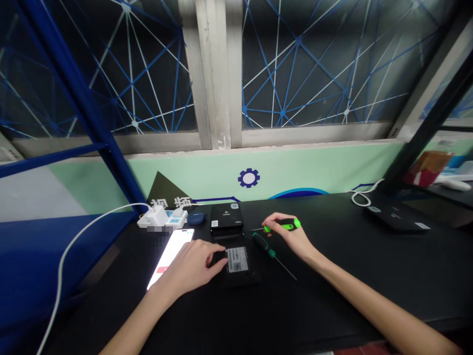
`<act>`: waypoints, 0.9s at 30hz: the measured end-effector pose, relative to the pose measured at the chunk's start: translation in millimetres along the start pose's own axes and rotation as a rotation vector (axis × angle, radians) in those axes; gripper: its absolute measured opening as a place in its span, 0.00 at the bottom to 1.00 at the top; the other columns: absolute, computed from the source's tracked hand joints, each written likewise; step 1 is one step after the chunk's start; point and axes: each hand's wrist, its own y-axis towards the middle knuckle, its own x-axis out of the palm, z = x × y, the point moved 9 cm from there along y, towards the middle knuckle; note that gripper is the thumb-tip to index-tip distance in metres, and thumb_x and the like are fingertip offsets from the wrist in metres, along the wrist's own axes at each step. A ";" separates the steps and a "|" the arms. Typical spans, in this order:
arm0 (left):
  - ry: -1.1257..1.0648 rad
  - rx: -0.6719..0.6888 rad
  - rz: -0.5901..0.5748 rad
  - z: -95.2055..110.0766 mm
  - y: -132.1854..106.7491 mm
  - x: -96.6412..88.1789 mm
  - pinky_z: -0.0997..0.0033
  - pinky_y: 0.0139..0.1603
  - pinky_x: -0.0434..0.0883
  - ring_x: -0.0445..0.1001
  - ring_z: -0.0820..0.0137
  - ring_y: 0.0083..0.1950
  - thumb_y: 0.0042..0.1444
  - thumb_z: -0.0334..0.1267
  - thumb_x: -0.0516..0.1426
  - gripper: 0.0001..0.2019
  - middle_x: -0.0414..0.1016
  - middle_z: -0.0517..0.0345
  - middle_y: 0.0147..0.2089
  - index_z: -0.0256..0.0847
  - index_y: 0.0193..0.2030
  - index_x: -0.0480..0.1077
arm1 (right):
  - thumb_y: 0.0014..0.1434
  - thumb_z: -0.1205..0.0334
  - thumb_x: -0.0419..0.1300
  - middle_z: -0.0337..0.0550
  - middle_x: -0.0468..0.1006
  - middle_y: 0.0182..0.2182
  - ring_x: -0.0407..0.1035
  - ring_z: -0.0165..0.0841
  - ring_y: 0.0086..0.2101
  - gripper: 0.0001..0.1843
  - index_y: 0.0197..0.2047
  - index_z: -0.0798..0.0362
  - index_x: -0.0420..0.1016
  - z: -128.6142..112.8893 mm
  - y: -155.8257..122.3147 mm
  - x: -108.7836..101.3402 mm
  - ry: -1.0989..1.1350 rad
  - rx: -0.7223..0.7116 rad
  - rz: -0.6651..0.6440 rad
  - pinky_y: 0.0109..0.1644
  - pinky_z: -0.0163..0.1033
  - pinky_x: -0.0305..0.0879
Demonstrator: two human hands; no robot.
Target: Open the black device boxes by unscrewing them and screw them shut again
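My left hand [194,266] rests on the black table with its fingertips on the left edge of a small black box [238,266] that has a white label on top. My right hand [288,235] is closed around a screwdriver with a green and black handle [286,227], its thin shaft pointing left. A second green-handled screwdriver [268,249] lies on the table just below that hand, its shaft pointing toward the lower right.
A lit phone [170,254] lies under my left wrist. Behind it sit a white power strip [162,218] with a white cable, a small dark blue case [196,218] and another black box [226,217]. A flat black device [397,217] lies at the far right.
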 end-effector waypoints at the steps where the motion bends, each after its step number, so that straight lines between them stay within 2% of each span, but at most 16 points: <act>1: 0.005 -0.005 -0.005 -1.2 0.0 0.5 0.70 0.31 0.59 0.71 0.68 0.27 0.62 0.50 0.54 0.18 0.69 0.64 0.21 0.47 0.51 0.77 | 0.57 0.52 0.64 0.42 0.78 0.28 0.71 0.34 0.28 0.13 0.29 0.53 0.79 0.2 0.1 -1.8 0.016 -0.004 0.010 0.34 0.39 0.67; 8: -0.006 -0.071 -0.031 -10.3 1.0 3.2 0.71 0.30 0.58 0.71 0.66 0.30 0.59 0.53 0.57 0.19 0.68 0.64 0.21 0.50 0.52 0.77 | 0.59 0.54 0.64 0.45 0.78 0.30 0.71 0.35 0.31 0.13 0.29 0.54 0.78 3.1 0.4 -8.0 0.248 0.014 0.035 0.32 0.38 0.66; 14: 0.014 -0.088 -0.010 -11.1 0.9 1.6 0.71 0.29 0.57 0.70 0.66 0.29 0.62 0.52 0.55 0.19 0.68 0.64 0.21 0.48 0.55 0.76 | 0.60 0.54 0.61 0.43 0.76 0.27 0.69 0.32 0.25 0.15 0.25 0.54 0.74 0.1 -1.6 -2.4 0.436 0.093 -0.007 0.26 0.37 0.61; 19: 0.012 -0.057 -0.023 -8.7 1.1 2.3 0.71 0.29 0.57 0.70 0.68 0.28 0.63 0.51 0.53 0.20 0.69 0.65 0.23 0.47 0.57 0.73 | 0.59 0.54 0.61 0.43 0.75 0.25 0.68 0.32 0.23 0.17 0.24 0.55 0.72 -1.0 -3.3 4.9 0.449 0.116 -0.084 0.25 0.36 0.58; 27: 0.010 -0.021 -0.023 -4.6 1.6 2.9 0.72 0.28 0.55 0.69 0.70 0.26 0.64 0.48 0.54 0.16 0.68 0.67 0.22 0.50 0.55 0.73 | 0.61 0.55 0.59 0.43 0.76 0.26 0.69 0.31 0.23 0.16 0.25 0.55 0.72 2.3 -7.7 16.5 0.453 0.133 -0.157 0.25 0.35 0.58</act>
